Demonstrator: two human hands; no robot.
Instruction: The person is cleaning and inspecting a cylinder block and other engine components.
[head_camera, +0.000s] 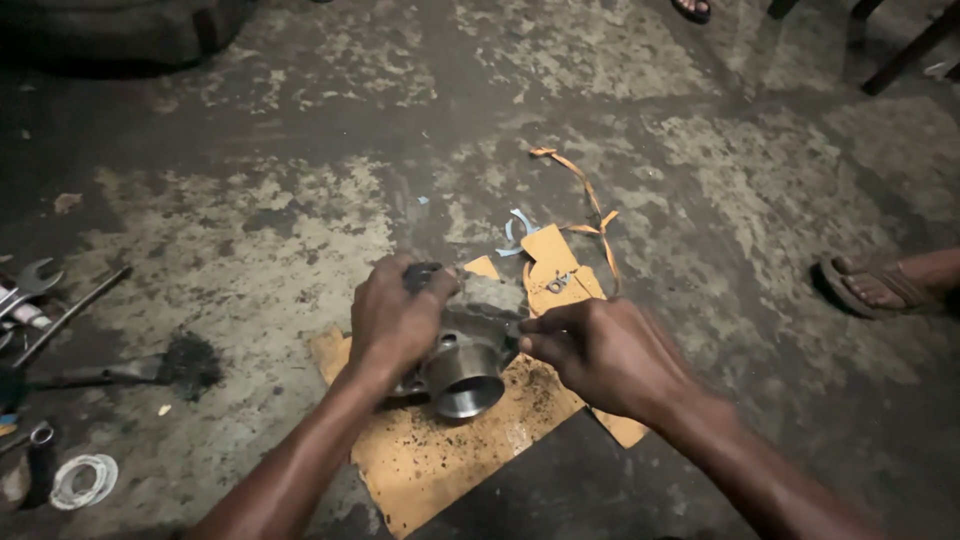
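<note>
A grey metal engine cylinder with a shiny round sleeve lies on a stained piece of brown cardboard on the concrete floor. My left hand grips the top left of the cylinder, fingers curled over its edge. My right hand comes in from the right with fingertips pinched together at the cylinder's right side; whatever small thing it pinches is too small to make out. Cut gasket paper pieces and an orange paper strip lie just behind the cylinder.
Wrenches and a long metal bar lie at the left edge, with a white ring at the lower left. Another person's sandalled foot rests at the right. Chair legs stand at the top right.
</note>
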